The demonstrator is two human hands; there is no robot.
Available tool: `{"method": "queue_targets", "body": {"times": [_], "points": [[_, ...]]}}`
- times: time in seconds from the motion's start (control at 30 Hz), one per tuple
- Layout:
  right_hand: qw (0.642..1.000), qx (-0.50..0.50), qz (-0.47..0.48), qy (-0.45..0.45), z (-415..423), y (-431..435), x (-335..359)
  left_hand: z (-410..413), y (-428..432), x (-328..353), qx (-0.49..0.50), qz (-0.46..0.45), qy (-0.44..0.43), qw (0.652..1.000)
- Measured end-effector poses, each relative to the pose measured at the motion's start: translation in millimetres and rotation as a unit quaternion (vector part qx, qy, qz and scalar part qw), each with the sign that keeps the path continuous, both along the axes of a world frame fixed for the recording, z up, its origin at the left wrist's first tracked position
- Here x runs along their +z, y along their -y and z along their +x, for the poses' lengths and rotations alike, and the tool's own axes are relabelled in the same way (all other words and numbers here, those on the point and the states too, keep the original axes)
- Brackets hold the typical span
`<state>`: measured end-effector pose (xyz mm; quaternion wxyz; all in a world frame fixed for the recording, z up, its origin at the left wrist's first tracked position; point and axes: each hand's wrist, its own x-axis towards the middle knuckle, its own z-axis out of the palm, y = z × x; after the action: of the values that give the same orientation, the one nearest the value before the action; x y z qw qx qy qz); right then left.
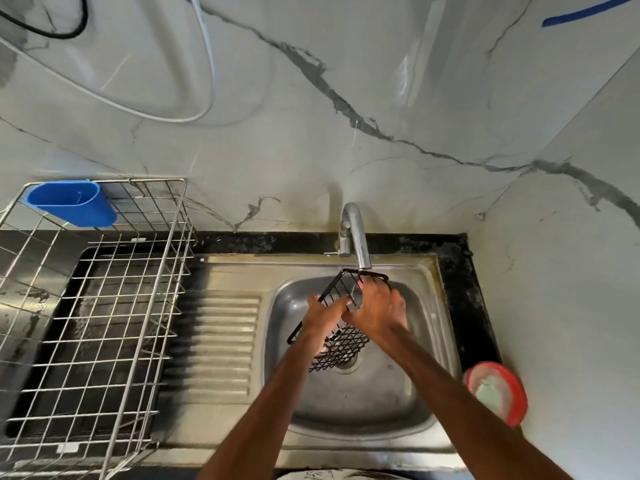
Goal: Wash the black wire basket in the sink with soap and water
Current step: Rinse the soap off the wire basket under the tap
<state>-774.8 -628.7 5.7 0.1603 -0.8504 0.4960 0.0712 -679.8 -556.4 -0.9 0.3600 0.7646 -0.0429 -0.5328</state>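
Holding the black wire basket (pixel 341 344) tilted over the sink (pixel 363 414) bowl, far end just under the faucet (pixel 358 237). Gripped along its left rim by the left hand (pixel 323 315), clutched at the far end by the right hand (pixel 379 308), fingers curled. Probably rinsing. Next: turning it so every side meets the spout.

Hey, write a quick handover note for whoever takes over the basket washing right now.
Left hand: grips the black wire basket by its left rim.
Right hand: grips its far right side.
Basket: tilted over the sink, top end under the tap.
Done: basket is at the tap; no suds visible.
Left: soap, likely from the red dish at right, scrub, rinse.
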Motion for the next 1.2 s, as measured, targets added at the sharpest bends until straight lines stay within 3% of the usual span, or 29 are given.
{"method": "queue_targets", "body": {"times": [0.17,0.37,0.43,0.57,0.77,1.0,1.2], "points": [[0.999,0.033,-0.007,0.032,-6.5,-10.2,-2.6,3.9,-0.9,-3.0,0.005,-0.011,-0.021,1.0],[0.977,0.071,0.123,0.16,-23.2,-2.4,-7.2,15.0,1.4,-11.4,-0.036,0.01,0.005,0.999],[0.969,0.108,0.144,0.168,-25.1,0.8,-10.6,19.8,6.1,-31.2,-0.068,0.028,0.03,0.997],[0.956,0.166,0.148,0.19,-28.2,3.6,-23.0,16.2,3.9,0.7,-0.107,0.035,0.052,0.992],[0.962,0.052,0.22,0.15,-44.2,31.3,-30.8,18.0,-1.7,-14.4,-0.12,0.044,0.035,0.991],[0.946,0.184,0.187,0.189,-25.0,-3.6,-15.8,16.6,-8.2,-12.2,-0.111,0.051,0.057,0.991],[0.953,0.034,0.227,0.195,-46.3,36.7,-46.2,28.6,-11.3,-9.4,-0.093,0.048,0.026,0.994]]}}
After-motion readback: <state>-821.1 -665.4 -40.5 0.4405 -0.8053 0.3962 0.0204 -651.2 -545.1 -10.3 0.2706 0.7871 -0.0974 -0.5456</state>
